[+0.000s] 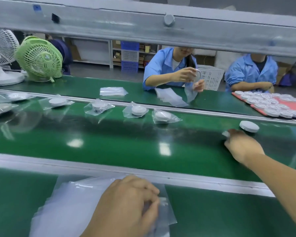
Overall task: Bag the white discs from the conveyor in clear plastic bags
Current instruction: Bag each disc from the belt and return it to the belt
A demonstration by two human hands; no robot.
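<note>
A bare white disc [249,126] lies on the green conveyor belt [109,139] at the right. My right hand [243,146] reaches across the belt, its fingertips just short of that disc, fingers extended and blurred. My left hand [126,204] rests on a stack of clear plastic bags [72,199] on the near green table, fingers curled and pinching the top bag at its right edge. Several bagged discs [138,110] lie in a row along the belt's far side.
Across the belt two people in blue coats work; one holds a disc [197,75] over a bag. A red tray [256,106] of several discs sits at far right. A green fan [39,59] and white fan [2,55] stand far left. A grey beam [143,26] crosses overhead.
</note>
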